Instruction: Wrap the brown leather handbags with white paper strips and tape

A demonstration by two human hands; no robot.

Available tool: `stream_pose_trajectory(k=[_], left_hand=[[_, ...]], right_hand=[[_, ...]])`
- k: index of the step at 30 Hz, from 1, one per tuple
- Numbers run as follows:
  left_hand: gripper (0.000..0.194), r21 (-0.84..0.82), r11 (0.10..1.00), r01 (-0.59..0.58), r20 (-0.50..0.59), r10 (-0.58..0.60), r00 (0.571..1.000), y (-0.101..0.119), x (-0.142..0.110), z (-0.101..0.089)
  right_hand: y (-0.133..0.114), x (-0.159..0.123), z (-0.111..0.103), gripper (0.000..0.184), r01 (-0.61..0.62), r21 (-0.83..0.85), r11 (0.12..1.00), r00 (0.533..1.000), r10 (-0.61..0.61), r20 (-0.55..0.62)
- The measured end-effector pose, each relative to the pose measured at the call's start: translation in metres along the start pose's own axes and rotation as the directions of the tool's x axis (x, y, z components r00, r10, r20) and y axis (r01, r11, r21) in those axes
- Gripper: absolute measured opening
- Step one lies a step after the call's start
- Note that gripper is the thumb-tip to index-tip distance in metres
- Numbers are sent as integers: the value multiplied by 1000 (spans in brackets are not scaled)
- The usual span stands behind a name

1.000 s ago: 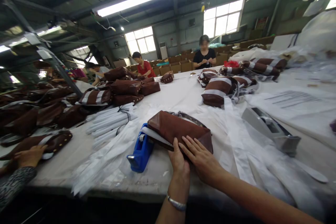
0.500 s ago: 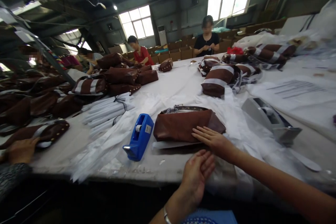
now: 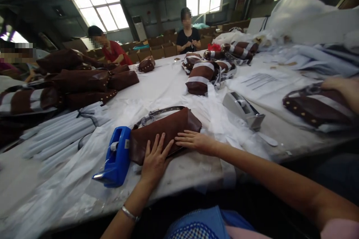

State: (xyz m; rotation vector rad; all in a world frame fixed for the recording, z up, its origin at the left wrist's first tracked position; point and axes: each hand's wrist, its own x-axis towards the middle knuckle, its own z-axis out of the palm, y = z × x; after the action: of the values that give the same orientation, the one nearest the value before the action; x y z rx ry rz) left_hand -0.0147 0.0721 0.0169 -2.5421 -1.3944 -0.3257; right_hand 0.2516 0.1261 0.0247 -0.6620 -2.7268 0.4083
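Note:
A brown leather bag (image 3: 165, 129) lies flat on the white-covered table (image 3: 157, 89), its studded strap curled along the far edge. My left hand (image 3: 155, 159) rests open on the bag's near left part, fingers spread. My right hand (image 3: 194, 140) lies open and flat on the bag's near right edge. A blue tape dispenser (image 3: 116, 158) sits right against the bag's left end.
A grey tape dispenser (image 3: 243, 109) stands to the right. Rolled white sheets (image 3: 58, 134) lie at left. Stacked brown bags (image 3: 81, 82) and wrapped bags (image 3: 203, 76) fill the far table. A co-worker's hand (image 3: 340, 87) holds a bag at right. Other people work beyond.
My left hand came up from below the table edge and now lies on the bag. My right hand stayed on the bag. The view swung to the right.

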Motion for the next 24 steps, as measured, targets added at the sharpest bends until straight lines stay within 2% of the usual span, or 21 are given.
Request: stream_pose_trajectory(k=[4,5,8,9,13,15,16,17,18,19,20,21,22,23,24], left_hand=[[64,-12,1000,19,-14,-19,1000,6,-4,5],[64,-14,1000,17,-15,-17,1000,5,-4,5],[66,0,1000,0,-22,0,1000,1,-2,4],[66,6,1000,-6,-27,6,1000,0,-2,5],[66,20,999,-25,-42,25,999,-1,-3,5],[66,29,999,-34,-40,35,999,-1,-3,6],[66,33,999,-36,-40,37,998,-1,-3,6],[65,35,999,-35,-42,37,998,-1,-3,7],[63,34,999,-31,-45,33,998,-1,-3,8],[62,31,999,-24,-49,26,998,-1,-3,9],[61,28,999,-19,-52,20,998,0,-3,10],[60,25,1000,-15,-54,16,998,0,-3,11],[60,23,1000,-13,-54,14,998,0,-3,12],[60,22,1000,-15,-55,16,998,0,-3,12],[61,21,1000,-16,-55,17,998,0,-4,12]], right_hand=[[-33,-44,-9,41,-141,-27,990,980,135,-149],[-41,-57,-9,42,-183,-26,983,970,177,-165],[-58,-86,-1,59,-272,-14,962,958,270,-98],[-60,-91,4,60,-292,-10,956,954,291,-71],[-63,-90,18,32,-354,84,932,928,361,-92],[-64,-81,15,33,-376,189,907,909,401,-113],[-64,-76,13,35,-403,262,877,884,447,-134],[-65,-70,10,37,-442,360,822,840,520,-154],[-65,-64,8,38,-485,487,727,772,617,-153],[-64,-57,7,40,-511,633,581,686,719,-106],[-64,-50,8,43,-501,771,392,611,791,-5],[-63,-43,10,47,-461,869,180,565,814,132],[-63,-36,13,49,-402,915,-18,555,790,260],[-63,-28,17,50,-338,925,-171,568,747,346],[-63,-21,20,48,-277,923,-268,587,713,383]])
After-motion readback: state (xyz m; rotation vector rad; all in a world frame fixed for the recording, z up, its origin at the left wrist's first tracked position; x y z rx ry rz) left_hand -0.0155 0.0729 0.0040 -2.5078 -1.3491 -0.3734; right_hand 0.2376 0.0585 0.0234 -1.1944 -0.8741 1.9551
